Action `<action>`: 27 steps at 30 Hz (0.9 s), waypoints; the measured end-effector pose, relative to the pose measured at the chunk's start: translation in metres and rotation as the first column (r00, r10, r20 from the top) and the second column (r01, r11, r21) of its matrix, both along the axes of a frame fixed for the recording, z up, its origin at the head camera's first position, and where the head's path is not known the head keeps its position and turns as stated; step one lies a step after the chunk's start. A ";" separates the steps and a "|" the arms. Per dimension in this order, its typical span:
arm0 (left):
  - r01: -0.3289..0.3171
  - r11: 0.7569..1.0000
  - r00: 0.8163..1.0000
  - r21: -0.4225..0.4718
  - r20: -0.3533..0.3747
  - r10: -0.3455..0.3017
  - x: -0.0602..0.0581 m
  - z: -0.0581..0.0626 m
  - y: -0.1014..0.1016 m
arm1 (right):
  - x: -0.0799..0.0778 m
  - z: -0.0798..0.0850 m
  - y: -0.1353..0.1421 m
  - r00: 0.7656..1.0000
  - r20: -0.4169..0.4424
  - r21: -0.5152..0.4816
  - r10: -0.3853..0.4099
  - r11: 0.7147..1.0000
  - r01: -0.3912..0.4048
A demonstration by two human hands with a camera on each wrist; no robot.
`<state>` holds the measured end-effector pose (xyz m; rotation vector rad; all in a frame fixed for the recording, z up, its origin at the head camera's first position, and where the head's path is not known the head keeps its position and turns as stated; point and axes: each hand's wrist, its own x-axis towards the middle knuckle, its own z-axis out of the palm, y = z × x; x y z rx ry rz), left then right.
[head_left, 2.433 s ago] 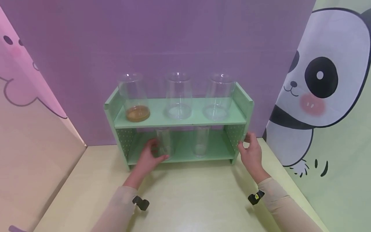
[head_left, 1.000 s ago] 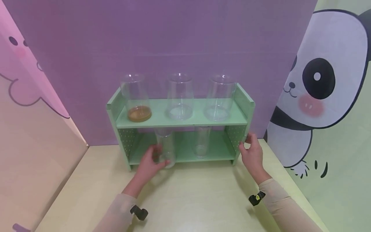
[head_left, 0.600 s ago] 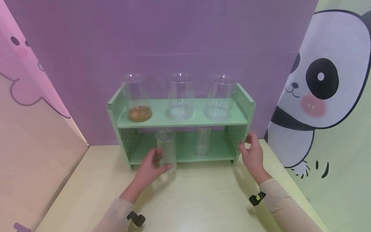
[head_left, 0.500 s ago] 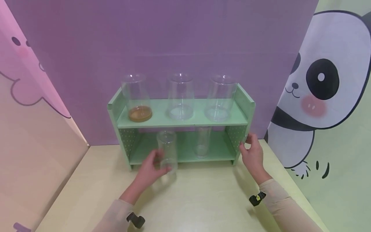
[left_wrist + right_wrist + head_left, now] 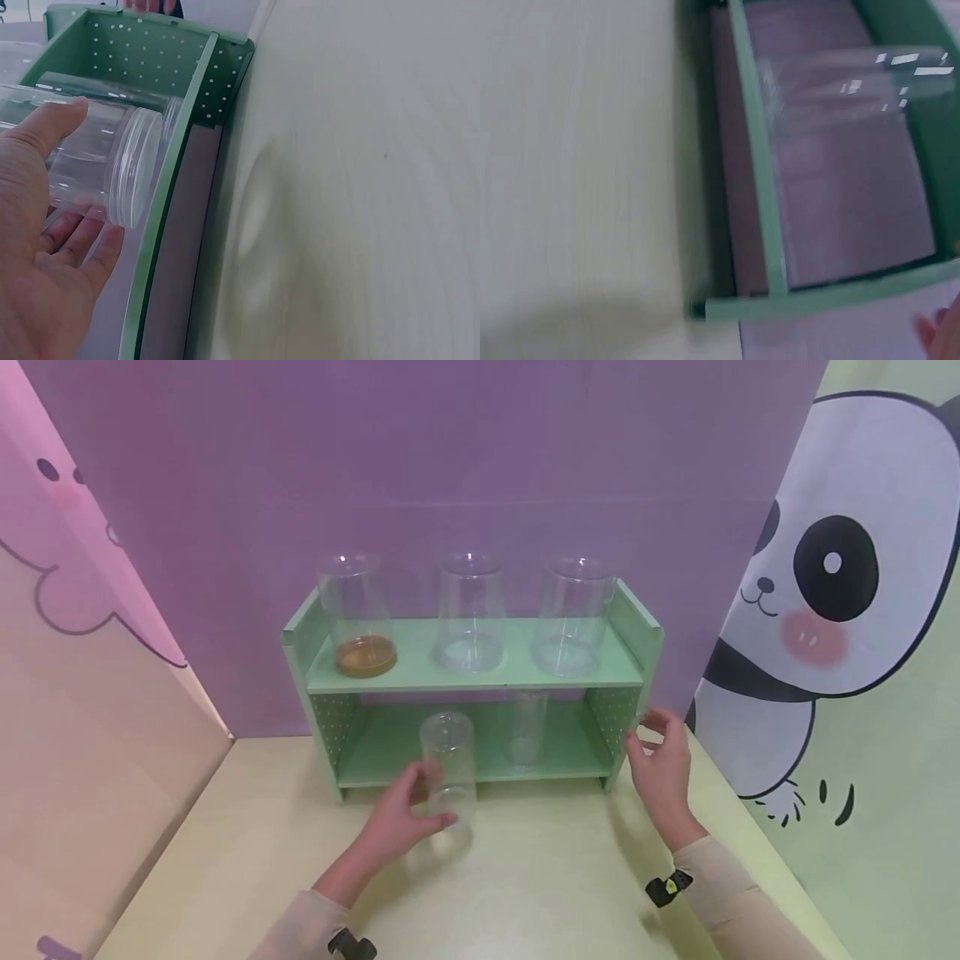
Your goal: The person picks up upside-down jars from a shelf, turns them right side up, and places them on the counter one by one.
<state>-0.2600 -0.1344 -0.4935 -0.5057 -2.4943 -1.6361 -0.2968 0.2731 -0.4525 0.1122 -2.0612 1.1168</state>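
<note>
My left hand (image 5: 401,818) grips a clear cylindrical jar (image 5: 457,756) from its left side, with the thumb across the front. It is upright, in front of the lower tier of a green two-tier shelf (image 5: 570,679) and above the table. In the left wrist view, the jar (image 5: 86,161) lies between thumb and fingers, its ridged end free of the hand. Beside the shelf's right side panel, my right hand (image 5: 663,768) has loosely bent fingers and holds nothing. A narrower clear cylinder (image 5: 527,735) stands on the lower tier.
Along the top tier stand three clear cylindrical containers; the left one (image 5: 365,656) has a brown base, while the middle one (image 5: 471,627) and right one (image 5: 573,627) are colourless. A purple wall (image 5: 480,460) is close behind the shelf, on a pale wooden table (image 5: 525,893).
My left hand has drawn the jar forward off the lower tier and slightly right. My right hand, earlier at the side panel's edge, has shifted a little away from it.
</note>
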 end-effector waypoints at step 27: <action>0.185 0.982 0.983 0.030 0.008 -0.185 0.017 -0.008 0.034 | 0.051 0.059 -0.127 0.681 0.286 0.134 0.674 0.676 -0.725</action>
